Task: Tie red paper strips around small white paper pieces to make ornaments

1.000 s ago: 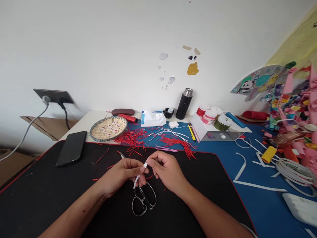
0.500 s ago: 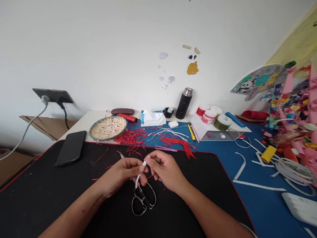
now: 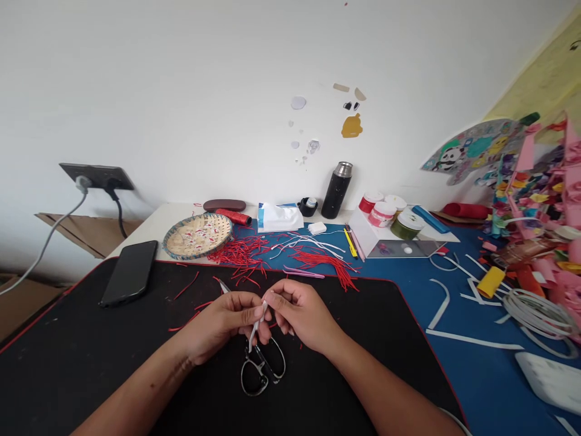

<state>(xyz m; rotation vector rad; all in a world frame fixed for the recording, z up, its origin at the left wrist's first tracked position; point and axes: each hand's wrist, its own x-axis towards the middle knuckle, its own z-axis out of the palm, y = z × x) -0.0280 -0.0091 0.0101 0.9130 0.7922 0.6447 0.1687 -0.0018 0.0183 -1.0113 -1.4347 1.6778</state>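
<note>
Between my hands is a narrow white strip [image 3: 255, 332], its lower end hanging down. My left hand [image 3: 240, 315] is closed, pinching the strip between thumb and fingers. The fingertips of my right hand [image 3: 295, 309] meet its upper end in a closed pinch. Beneath them a pair of scissors [image 3: 258, 372] lies on the black mat [image 3: 345, 387], handles toward me, the blade tip showing past my left hand. Red cut strands [image 3: 245, 248] and thin white strips [image 3: 308, 242] are heaped beyond my hands.
At the left are a phone [image 3: 129, 272] and a woven basket [image 3: 197, 236] with small bits. A black flask [image 3: 336, 191] stands by the wall, near ribbon spools [image 3: 407, 224] on a white box. White strips, a coiled cable [image 3: 540, 312] and coloured paper crafts crowd the right.
The white strip has turned slightly in my fingers and now shows a narrower edge. Both hands stay in nearly the same place.
</note>
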